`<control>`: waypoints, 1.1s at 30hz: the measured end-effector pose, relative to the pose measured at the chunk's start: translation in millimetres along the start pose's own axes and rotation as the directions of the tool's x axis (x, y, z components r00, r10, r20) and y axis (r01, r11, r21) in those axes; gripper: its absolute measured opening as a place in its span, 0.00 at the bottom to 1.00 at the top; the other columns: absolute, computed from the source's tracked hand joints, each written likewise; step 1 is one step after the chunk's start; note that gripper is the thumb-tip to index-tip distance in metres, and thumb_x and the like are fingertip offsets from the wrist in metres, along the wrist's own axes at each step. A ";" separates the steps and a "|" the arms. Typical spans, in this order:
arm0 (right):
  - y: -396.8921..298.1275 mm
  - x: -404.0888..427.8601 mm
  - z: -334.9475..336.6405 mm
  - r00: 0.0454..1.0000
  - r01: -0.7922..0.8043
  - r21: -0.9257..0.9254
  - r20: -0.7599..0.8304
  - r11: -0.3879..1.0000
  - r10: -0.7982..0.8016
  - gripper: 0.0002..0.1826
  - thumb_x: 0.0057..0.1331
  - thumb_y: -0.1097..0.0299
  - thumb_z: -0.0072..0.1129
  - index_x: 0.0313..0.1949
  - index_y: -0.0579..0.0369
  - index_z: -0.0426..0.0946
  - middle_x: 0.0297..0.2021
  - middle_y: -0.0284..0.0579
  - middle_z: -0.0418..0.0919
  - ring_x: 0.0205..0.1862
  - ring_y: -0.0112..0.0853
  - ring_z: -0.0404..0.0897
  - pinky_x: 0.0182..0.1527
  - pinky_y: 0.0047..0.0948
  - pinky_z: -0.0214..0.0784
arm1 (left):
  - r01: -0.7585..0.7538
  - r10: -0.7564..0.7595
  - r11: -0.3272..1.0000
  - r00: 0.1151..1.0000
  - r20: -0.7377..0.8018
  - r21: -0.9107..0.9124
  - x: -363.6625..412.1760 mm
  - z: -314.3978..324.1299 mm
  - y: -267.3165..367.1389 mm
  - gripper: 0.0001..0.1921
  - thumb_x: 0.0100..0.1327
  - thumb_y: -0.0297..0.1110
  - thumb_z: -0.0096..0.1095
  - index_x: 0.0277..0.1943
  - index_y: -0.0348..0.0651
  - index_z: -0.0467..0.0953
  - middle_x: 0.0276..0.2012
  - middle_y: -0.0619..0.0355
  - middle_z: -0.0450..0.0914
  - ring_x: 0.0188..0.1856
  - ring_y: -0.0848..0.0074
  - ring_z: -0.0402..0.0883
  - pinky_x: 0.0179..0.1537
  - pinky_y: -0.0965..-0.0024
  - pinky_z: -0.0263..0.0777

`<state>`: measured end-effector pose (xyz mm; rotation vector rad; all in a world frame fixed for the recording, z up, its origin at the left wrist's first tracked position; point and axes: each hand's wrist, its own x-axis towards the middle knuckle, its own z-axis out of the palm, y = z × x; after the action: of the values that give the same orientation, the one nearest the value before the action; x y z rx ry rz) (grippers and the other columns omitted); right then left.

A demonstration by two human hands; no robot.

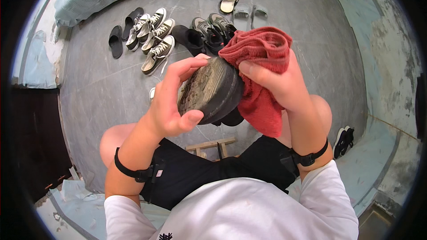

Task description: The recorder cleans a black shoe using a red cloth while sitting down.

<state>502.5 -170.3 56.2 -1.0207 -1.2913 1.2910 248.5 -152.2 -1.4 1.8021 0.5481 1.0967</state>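
Observation:
Held up before me is a dark shoe (pixel 213 88), its worn, dirty sole turned toward the camera. My left hand (pixel 173 96) grips it by the sole's edges, thumb at the lower side and fingers at the upper side. A crumpled red cloth (pixel 263 50) is bunched in my right hand (pixel 280 83), with a loose end hanging down. The cloth touches the shoe's right side. Most of the shoe's upper is hidden behind the sole and the cloth.
Black canvas sneakers with white laces (pixel 156 53) and black slippers (pixel 115 41) sit on the grey tiled floor (pixel 110 96). Beyond the shoe stand grey trainers (pixel 208 30), black shoes (pixel 190 38) and sandals (pixel 229 0). A wooden stool frame (pixel 210 144) shows between my legs. Black shoes (pixel 343 141) are at right.

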 end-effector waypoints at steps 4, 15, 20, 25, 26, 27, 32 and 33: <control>6.6 7.1 -10.5 0.955 -0.295 0.079 0.052 0.952 0.291 0.18 0.66 0.66 0.74 0.53 0.59 0.85 0.42 0.37 0.88 0.44 0.24 0.84 0.50 0.29 0.77 | 0.014 -0.016 1.000 0.997 0.072 0.019 -2.5 -4.4 -4.2 0.50 0.64 0.61 0.74 0.73 0.26 0.62 0.67 0.35 0.75 0.68 0.54 0.80 0.73 0.56 0.68; 11.3 1.4 -5.2 1.000 -0.011 0.026 0.019 1.000 0.010 0.22 0.62 0.72 0.77 0.56 0.57 0.83 0.46 0.39 0.87 0.47 0.26 0.84 0.53 0.29 0.77 | 0.101 -0.099 0.994 0.994 -0.038 0.038 0.9 0.5 -5.5 0.51 0.66 0.65 0.70 0.75 0.27 0.60 0.68 0.36 0.75 0.70 0.51 0.79 0.75 0.52 0.67; 16.5 9.2 -15.0 0.828 0.561 -0.356 0.236 0.747 -0.509 0.30 0.56 0.82 0.78 0.59 0.59 0.79 0.62 0.53 0.80 0.62 0.41 0.82 0.62 0.37 0.77 | 0.173 -0.169 0.983 0.983 -0.068 0.060 2.0 4.5 -1.9 0.44 0.71 0.57 0.69 0.75 0.31 0.60 0.65 0.37 0.77 0.72 0.51 0.77 0.72 0.56 0.67; 27.5 7.9 3.1 0.945 0.302 -0.066 0.153 0.951 -0.290 0.54 0.46 0.68 0.92 0.71 0.54 0.69 0.64 0.46 0.79 0.63 0.33 0.81 0.63 0.36 0.76 | 0.200 -0.201 0.980 0.960 -0.196 -0.024 -0.4 8.1 -7.6 0.40 0.72 0.53 0.70 0.73 0.32 0.62 0.63 0.38 0.80 0.71 0.54 0.78 0.72 0.57 0.67; 21.4 1.7 0.0 0.971 0.193 -0.224 0.181 0.955 -0.154 0.62 0.42 0.69 0.94 0.74 0.54 0.62 0.67 0.44 0.77 0.66 0.31 0.78 0.68 0.36 0.73 | 0.236 -0.247 0.969 0.944 -0.217 -0.074 0.1 8.5 -8.2 0.39 0.72 0.52 0.70 0.72 0.33 0.63 0.62 0.38 0.80 0.70 0.55 0.78 0.72 0.57 0.67; 24.7 2.1 3.0 0.971 0.194 -0.223 0.182 0.955 -0.154 0.62 0.42 0.69 0.94 0.74 0.54 0.62 0.67 0.44 0.77 0.66 0.31 0.78 0.68 0.36 0.73 | 0.236 -0.247 0.969 0.944 -0.218 -0.074 0.7 9.8 -8.3 0.39 0.72 0.52 0.70 0.72 0.33 0.63 0.62 0.38 0.80 0.70 0.55 0.78 0.72 0.57 0.67; 46.1 10.5 12.6 0.960 0.272 -0.345 0.028 0.898 -0.280 0.59 0.42 0.71 0.93 0.73 0.57 0.65 0.66 0.44 0.78 0.65 0.34 0.79 0.70 0.35 0.70 | 0.350 -0.342 0.937 0.899 -0.271 -0.023 5.9 13.3 -5.6 0.43 0.69 0.55 0.74 0.74 0.35 0.61 0.62 0.38 0.81 0.67 0.59 0.79 0.71 0.59 0.67; 44.6 13.4 12.3 0.950 0.303 -0.403 0.053 0.864 -0.308 0.58 0.42 0.72 0.93 0.72 0.58 0.66 0.65 0.44 0.78 0.65 0.34 0.79 0.70 0.35 0.70 | 0.349 -0.342 0.937 0.899 -0.273 -0.024 8.2 10.8 -2.1 0.43 0.69 0.55 0.74 0.74 0.35 0.61 0.62 0.38 0.81 0.67 0.59 0.79 0.71 0.59 0.67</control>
<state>484.7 -155.7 13.9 -1.0489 -1.6801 0.7854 262.2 -150.3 -1.4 1.5047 1.0118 1.0950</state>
